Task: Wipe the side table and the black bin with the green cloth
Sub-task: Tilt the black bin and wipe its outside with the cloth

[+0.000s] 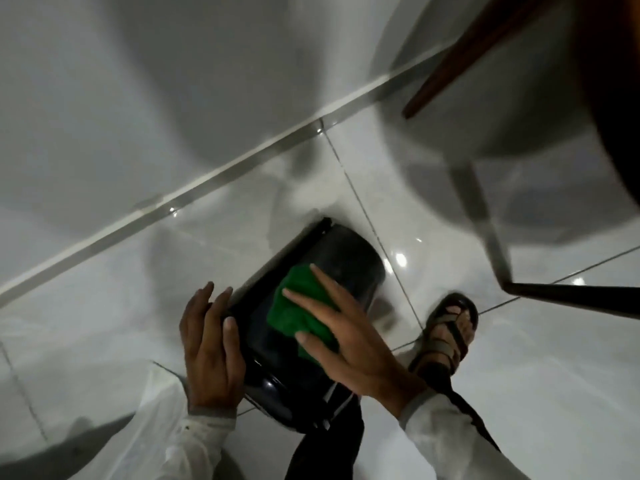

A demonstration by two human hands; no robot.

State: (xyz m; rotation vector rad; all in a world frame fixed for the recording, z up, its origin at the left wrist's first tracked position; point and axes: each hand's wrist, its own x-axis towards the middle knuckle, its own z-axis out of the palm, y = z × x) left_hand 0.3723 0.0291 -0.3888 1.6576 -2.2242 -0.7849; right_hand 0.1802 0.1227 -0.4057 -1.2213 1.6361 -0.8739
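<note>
A: On top of the black bin [349,258], the right hand [349,341] lies flat, fingers spread, pressing the green cloth [298,320] against the dark surface. It is a palm-down press, not a clenched fist, which looks meant to keep plenty of cloth in contact.

B: And the left hand [211,348]?

A: It clasps the bin's near left edge, thumb over the rim, fingers down the outer side. I judge that it steadies the bin so it cannot slide on the glossy white floor tiles [450,393].

B: Where is the bin?

A: Low on the floor near the wall skirting [207,188], in front of the person's sandalled foot [446,330]. The side table's wooden leg [460,57] shows at upper right, well apart from the cloth; whether its top is already wiped I cannot tell
</note>
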